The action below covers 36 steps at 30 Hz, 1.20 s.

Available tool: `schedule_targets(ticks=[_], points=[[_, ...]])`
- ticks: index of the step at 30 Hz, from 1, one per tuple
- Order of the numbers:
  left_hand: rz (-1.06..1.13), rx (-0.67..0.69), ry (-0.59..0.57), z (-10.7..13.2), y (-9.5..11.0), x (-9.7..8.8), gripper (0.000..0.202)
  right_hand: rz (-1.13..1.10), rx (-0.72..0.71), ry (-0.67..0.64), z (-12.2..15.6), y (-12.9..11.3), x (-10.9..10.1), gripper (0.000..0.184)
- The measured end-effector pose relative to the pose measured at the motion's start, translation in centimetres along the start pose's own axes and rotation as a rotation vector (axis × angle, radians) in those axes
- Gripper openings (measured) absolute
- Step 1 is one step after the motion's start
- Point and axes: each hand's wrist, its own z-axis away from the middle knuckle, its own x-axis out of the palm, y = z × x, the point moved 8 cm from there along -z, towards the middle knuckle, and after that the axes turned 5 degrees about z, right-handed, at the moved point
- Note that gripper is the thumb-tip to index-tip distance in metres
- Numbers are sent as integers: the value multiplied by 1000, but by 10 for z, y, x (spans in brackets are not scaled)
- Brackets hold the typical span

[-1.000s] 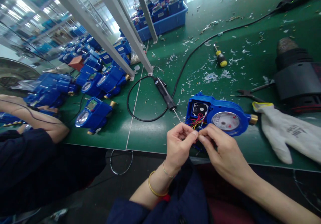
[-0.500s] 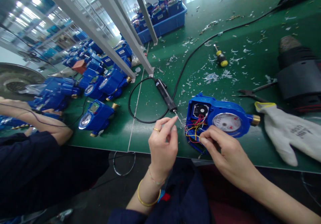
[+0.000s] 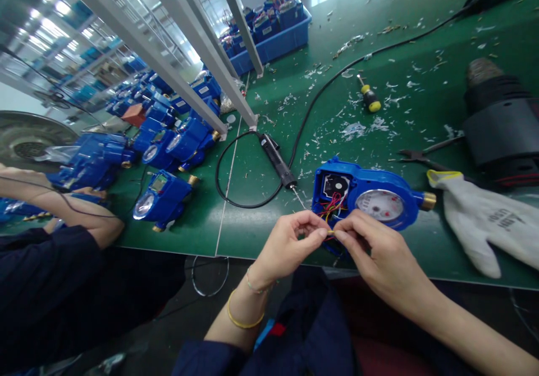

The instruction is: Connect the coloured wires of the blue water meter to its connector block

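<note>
A blue water meter lies on the green bench near the front edge, its cover off at the left end, with red, yellow and black wires spilling out. My left hand and my right hand meet fingertip to fingertip just in front of that open end. Both pinch the ends of the thin wires between thumb and forefinger. A black soldering iron lies just left of the meter, its tip pointing at the open end.
A white work glove lies right of the meter, with pliers and a black heat gun behind. A small yellow-handled screwdriver sits further back. Several blue meters crowd the left. Another person's arm rests at far left.
My left hand, raised near the iron's tip half a second ago, has come back right and closed on the wires against my right fingertips.
</note>
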Motion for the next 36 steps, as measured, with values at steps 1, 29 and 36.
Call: schedule_targets(ticks=[1, 29, 36], points=[[63, -11, -10, -1, -3, 1, 17, -3, 2, -3, 0, 1, 0, 24], [-59, -43, -50, -4, -3, 3, 28, 269, -196, 141, 4, -10, 0, 10], [-37, -26, -63, -3, -2, 1, 19, 106, -100, 95, 8, -5, -2, 17]])
